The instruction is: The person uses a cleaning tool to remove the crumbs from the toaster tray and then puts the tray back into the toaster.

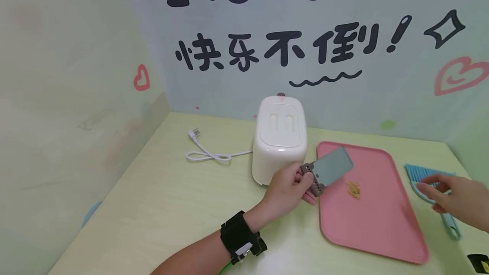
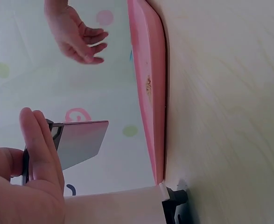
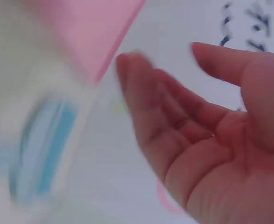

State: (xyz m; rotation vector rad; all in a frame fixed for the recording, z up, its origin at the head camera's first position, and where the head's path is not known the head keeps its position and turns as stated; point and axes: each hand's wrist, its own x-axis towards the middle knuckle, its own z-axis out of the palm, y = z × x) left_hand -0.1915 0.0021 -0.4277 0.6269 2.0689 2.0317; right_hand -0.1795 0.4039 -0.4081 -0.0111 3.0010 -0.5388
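Note:
My left hand (image 1: 288, 188) grips the dark end of a crumb tray (image 1: 333, 166), a thin flat grey plate, with the thumb on top. In the left wrist view the plate (image 2: 83, 142) juts out past the fingers. It is raised above the left part of a pink tray (image 1: 376, 228), where a small heap of yellowish crumbs (image 1: 353, 190) lies. My right hand (image 1: 458, 196) hovers over a light blue hand brush (image 1: 451, 226) right of the tray. Its fingers bend loosely with nothing between them, as the right wrist view shows of the hand (image 3: 207, 135).
A white toaster (image 1: 280, 139) with a closed top stands behind my left hand, left of the pink tray. Its white cord and plug (image 1: 208, 154) lie on the table (image 1: 153, 220) to the left. A wall (image 1: 237, 92) with lettering rises at the back.

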